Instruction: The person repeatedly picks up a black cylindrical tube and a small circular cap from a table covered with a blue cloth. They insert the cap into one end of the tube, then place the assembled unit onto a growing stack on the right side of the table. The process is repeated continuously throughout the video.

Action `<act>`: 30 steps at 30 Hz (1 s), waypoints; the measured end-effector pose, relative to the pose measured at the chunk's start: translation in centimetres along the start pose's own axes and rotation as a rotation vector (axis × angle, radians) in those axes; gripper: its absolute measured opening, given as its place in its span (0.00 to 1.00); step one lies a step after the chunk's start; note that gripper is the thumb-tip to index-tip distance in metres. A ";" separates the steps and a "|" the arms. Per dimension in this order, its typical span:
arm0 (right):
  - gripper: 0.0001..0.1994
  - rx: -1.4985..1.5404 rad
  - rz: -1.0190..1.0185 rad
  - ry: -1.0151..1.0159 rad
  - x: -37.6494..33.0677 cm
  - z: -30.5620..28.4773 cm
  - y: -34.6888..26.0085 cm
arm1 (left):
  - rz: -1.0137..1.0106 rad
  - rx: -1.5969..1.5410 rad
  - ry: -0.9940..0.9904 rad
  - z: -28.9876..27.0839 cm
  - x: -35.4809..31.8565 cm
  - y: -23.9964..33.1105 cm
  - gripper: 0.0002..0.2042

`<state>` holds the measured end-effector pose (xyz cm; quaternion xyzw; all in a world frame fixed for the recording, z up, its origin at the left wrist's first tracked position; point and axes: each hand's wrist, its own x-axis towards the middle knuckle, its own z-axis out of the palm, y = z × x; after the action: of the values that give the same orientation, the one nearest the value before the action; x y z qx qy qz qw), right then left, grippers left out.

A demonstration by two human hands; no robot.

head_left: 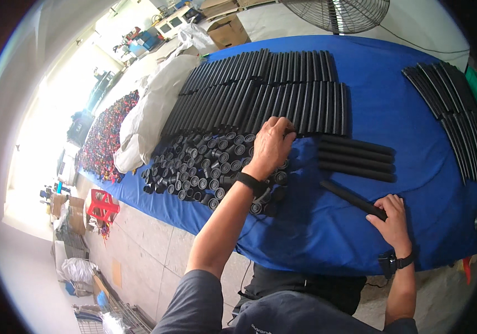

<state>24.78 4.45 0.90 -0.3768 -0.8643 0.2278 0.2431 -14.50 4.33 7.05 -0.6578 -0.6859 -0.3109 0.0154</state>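
My right hand (393,221) is wrapped round the near end of a black tube (351,197), which lies slanted just above the blue cloth. My left hand (273,143) has its fingers curled together between the front row of laid-out black tubes (310,108) and a spread of round black caps (194,167). Something dark shows at its fingertips, but I cannot make out what. Several more black tubes (356,158) lie side by side between my hands, a little beyond the held one.
A blue cloth (383,72) covers the table. At the right edge lie more black tubes (450,111). A white sack (149,114) and a heap of small colourful pieces (105,139) are on the left. Past the far edge stands a fan (335,14); a red stool (102,205) is on the floor.
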 end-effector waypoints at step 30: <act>0.23 0.201 0.301 -0.091 -6.1 -2.8 -4.4 | -0.405 -1.741 -0.535 3.6 -13.0 16.2 0.24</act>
<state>27.66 -2.35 4.09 -0.4651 -0.7812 0.3634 0.2034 3.46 -6.59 5.16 -0.3554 -0.2938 -0.5503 -0.6961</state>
